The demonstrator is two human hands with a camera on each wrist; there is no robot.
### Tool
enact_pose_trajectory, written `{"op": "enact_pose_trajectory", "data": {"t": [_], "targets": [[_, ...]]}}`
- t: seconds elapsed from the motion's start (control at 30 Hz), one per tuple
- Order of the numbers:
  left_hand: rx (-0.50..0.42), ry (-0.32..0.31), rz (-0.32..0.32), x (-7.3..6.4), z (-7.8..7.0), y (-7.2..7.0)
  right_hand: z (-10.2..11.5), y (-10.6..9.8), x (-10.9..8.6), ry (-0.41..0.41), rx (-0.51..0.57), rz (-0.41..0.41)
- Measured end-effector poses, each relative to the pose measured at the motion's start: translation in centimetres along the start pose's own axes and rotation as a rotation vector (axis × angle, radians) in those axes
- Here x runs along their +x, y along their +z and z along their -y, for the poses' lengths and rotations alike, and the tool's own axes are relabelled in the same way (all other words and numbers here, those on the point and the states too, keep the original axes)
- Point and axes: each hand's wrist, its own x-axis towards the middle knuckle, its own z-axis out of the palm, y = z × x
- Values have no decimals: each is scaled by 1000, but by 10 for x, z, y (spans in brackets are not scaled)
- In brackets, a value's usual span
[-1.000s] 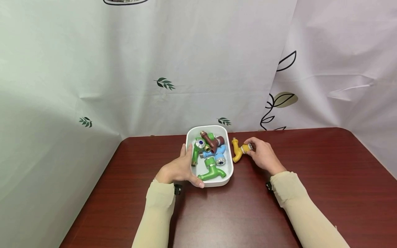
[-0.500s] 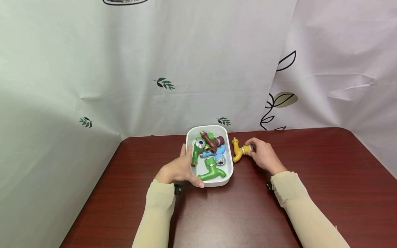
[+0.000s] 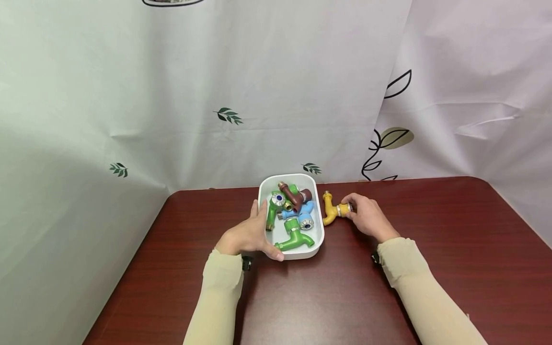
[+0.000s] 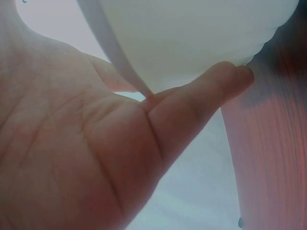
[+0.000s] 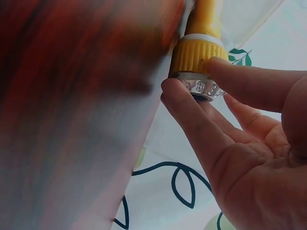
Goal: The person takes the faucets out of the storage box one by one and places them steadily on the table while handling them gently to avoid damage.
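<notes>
Yellow three-armed plastic tap [image 3: 330,212] is on the table [image 3: 310,297] just right of the white oblong plastic tub [image 3: 302,256], body running away from me, knob [image 3: 344,209] pinched in my nearer right grip [image 3: 368,218]; left grip [image 3: 247,235] is spread on the tub.

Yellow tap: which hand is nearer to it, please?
Right. The right hand pinches the yellow tap at its knob; the left hand is farther away, at the white tray's left side.

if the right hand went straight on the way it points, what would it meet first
The yellow tap, whose knob the right hand pinches. Past that, perhaps the white tray, though depth is hard to judge.
</notes>
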Motion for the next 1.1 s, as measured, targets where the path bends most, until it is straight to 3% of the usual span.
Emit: {"op": "enact_pose_trajectory", "data": {"t": [0.67, 1.1], "targets": [[10, -2, 5, -1, 0, -1, 4, -2, 0, 21, -14, 20], [4, -4, 7, 0, -1, 1, 22, -3, -3, -49, 101, -77]]}}
